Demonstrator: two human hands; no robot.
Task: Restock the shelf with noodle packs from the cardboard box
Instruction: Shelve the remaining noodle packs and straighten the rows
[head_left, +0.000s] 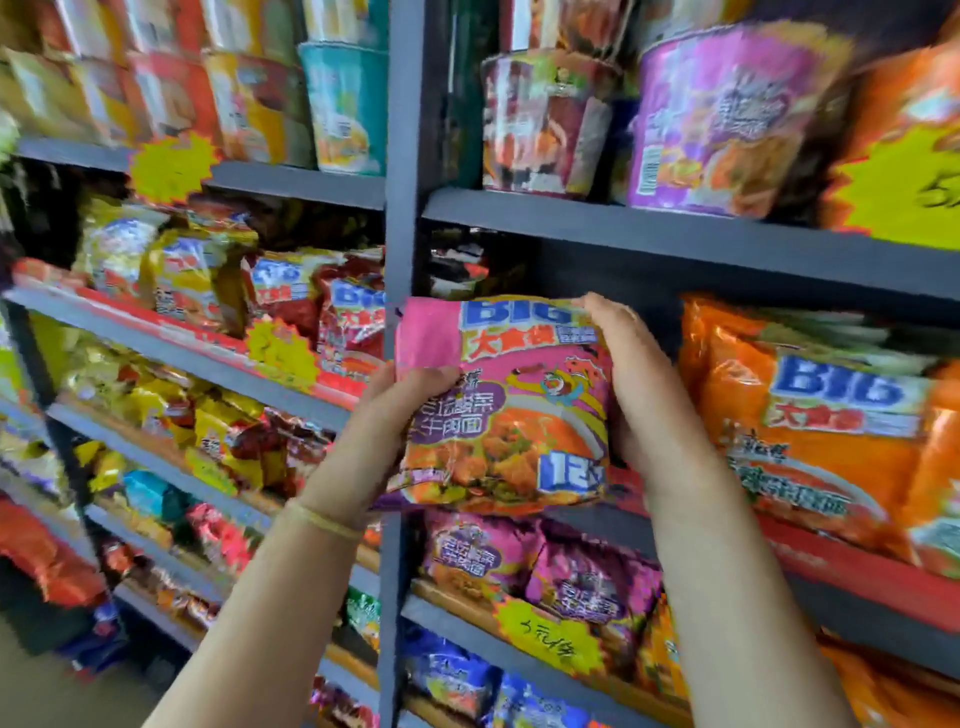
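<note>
Your left hand (410, 395) pinches the lower left edge of the pink noodle pack (501, 405), thumb on its face, and your right hand (631, 379) wraps fingers over its upper right corner; the pack sits centre frame, held in front of the dark gap on the middle shelf (675, 525), just beside the orange noodle packs (810, 426) at right. Both grips are on edges only, so the slick wrapper could slip and drop onto the pink packs (545, 566) below. Pushed in crooked, it may catch the upright post (402, 208) or nudge the orange stack forward.
</note>
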